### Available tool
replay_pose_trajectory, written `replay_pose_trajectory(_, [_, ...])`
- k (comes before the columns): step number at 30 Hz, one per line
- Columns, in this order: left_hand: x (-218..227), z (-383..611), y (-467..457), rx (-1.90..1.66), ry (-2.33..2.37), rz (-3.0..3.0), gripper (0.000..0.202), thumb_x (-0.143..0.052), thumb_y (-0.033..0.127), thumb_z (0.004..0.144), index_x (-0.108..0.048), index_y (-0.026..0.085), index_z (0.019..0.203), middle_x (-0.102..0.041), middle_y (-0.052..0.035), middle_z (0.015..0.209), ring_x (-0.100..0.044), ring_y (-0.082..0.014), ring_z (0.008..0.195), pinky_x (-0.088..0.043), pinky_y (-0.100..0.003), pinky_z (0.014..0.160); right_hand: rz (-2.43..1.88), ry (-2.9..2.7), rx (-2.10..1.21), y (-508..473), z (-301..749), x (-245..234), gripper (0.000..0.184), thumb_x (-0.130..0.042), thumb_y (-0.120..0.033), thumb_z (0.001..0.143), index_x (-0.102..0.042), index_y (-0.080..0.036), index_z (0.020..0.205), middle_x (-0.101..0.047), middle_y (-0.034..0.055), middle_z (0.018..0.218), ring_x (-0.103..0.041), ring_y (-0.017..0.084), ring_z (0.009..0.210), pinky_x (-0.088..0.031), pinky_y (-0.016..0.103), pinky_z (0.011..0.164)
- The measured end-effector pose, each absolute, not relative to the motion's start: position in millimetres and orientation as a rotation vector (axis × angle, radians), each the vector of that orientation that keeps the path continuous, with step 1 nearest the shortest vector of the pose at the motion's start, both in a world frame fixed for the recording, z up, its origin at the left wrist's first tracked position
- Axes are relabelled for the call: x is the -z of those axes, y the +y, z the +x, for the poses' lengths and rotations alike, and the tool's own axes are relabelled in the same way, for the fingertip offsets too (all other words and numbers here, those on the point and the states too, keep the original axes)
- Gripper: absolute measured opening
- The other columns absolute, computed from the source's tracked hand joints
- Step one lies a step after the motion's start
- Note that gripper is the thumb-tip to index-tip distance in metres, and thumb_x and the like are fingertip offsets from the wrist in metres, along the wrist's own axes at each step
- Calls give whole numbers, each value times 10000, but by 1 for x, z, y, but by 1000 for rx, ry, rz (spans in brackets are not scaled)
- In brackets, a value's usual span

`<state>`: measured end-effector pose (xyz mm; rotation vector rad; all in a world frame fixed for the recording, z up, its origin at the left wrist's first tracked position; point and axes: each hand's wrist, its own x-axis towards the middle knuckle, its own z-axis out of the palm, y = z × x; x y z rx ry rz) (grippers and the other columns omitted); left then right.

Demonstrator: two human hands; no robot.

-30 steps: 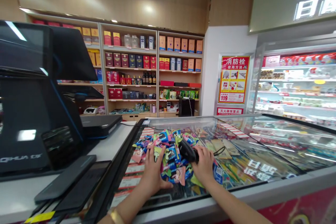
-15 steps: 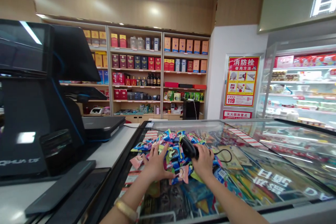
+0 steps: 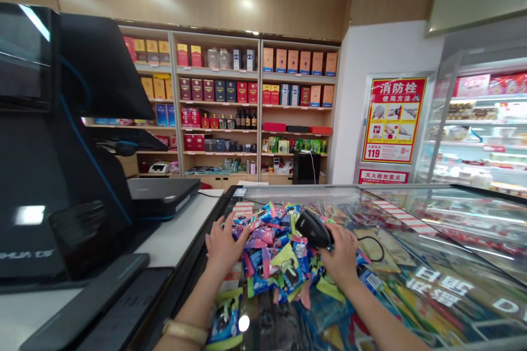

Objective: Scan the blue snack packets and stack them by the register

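Note:
A heap of small, brightly coloured snack packets (image 3: 284, 266), blue, pink and green, lies on the glass top of a chest freezer (image 3: 284, 312). My left hand (image 3: 225, 244) rests at the heap's left side, fingers spread and nothing gripped; its fingertips seem to touch the packets. In my right hand (image 3: 342, 255) is a black handheld barcode scanner (image 3: 313, 228), tilted over the right part of the heap, its head toward the upper left. One blue-and-green packet (image 3: 225, 318) lies apart from the heap, beside my left forearm.
A black checkout terminal (image 3: 61, 186) stands on the white counter (image 3: 175, 247) at left, with a dark flat device (image 3: 90, 301) in front. The scanner's cable (image 3: 381, 249) loops on the glass. Shelves of boxed goods (image 3: 218, 90) line the back; a lit fridge (image 3: 489, 131) is at right.
My left hand has moved left, to the heap's edge. Packets have shifted toward me, and one now shows beside my left forearm. My right hand and the scanner appear farther right; the view has tilted down slightly.

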<state>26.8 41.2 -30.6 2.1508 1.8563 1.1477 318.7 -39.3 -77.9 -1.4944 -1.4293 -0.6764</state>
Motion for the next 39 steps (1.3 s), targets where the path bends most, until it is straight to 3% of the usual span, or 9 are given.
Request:
replay_pose_trajectory(2, [41, 26, 47, -966, 2029, 2062, 618, -423, 539, 866, -461, 191, 1375, -394, -225, 1434, -348, -427, 1331, -262, -637, 1026, -1456, -1387, 705, -43, 317, 74, 317, -497, -321, 788, -535, -220, 1086, -603, 74, 1045, -529, 274, 1013, -302, 431, 917])
replay_pose_trajectory(5, [57, 27, 53, -827, 2005, 2053, 612, -405, 524, 884, -453, 178, 1386, -388, -229, 1443, -350, -405, 1341, -274, -567, 1058, -1408, -1364, 745, -45, 315, 73, 322, -488, -342, 783, -528, -218, 1078, -597, 75, 1030, -525, 278, 1005, -307, 423, 905])
replay_pose_trajectory(9, [62, 32, 60, -946, 1803, 2052, 547, -373, 449, 909, -471, 165, 1366, -448, -177, 1415, -341, -322, 1368, -310, -453, 1080, -1392, -1367, 774, -46, 312, 75, 307, -476, -341, 801, -527, -221, 1079, -598, 72, 1028, -528, 269, 992, -300, 419, 906])
replay_pose_trajectory(16, [16, 12, 30, -1184, 1715, 2046, 652, -554, 451, 774, -489, 121, 1332, -442, -202, 1380, -468, -322, 1274, -385, -431, 1036, -1357, -1369, 790, -50, 310, 71, 288, -477, -363, 826, -534, -219, 1069, -606, 71, 1022, -529, 267, 995, -299, 424, 903])
replay_pose_trajectory(18, [9, -2, 0, -1009, 1560, 2227, 660, -605, 443, 720, -520, 173, 1316, -442, -164, 1389, -512, -307, 1232, -382, -418, 1045, -1351, -1361, 780, -52, 311, 70, 290, -475, -366, 830, -535, -218, 1072, -604, 73, 1021, -529, 267, 997, -301, 424, 902])
replay_pose_trajectory(23, [24, -22, -73, -516, 1368, 2333, 796, -712, 275, 563, -526, 239, 1336, -372, -121, 1492, -400, -308, 1338, -321, -386, 1099, -1348, -1378, 784, -53, 316, 70, 310, -489, -362, 827, -538, -214, 1095, -598, 80, 1038, -524, 268, 1009, -304, 426, 904])
replay_pose_trajectory(28, [34, -14, -88, -427, 1332, 2424, 641, -625, 172, 572, -638, 237, 1209, -586, -113, 1298, -536, -304, 1198, -385, -398, 1044, -1358, -1433, 797, -43, 320, 50, 309, -492, -263, 812, -556, -205, 1108, -596, 75, 1015, -533, 255, 979, -346, 392, 859])
replay_pose_trajectory(34, [4, -1, -48, -878, 1200, 2116, 488, -597, 91, 586, -709, 207, 1047, -691, -75, 1120, -608, -266, 1094, -416, -367, 1021, -1351, -1579, 714, -20, 315, 14, 314, -521, -202, 781, -589, -202, 1088, -617, 66, 956, -571, 225, 878, -408, 335, 765])
replay_pose_trajectory(39, [-19, 30, -11, -1297, 902, 1196, 213, -614, 205, 775, -707, 145, 956, -725, -105, 978, -686, -234, 891, -555, -377, 841, -1260, -1468, 708, -16, 314, 31, 301, -554, -230, 749, -603, -179, 1042, -625, 70, 924, -588, 222, 839, -447, 329, 721])
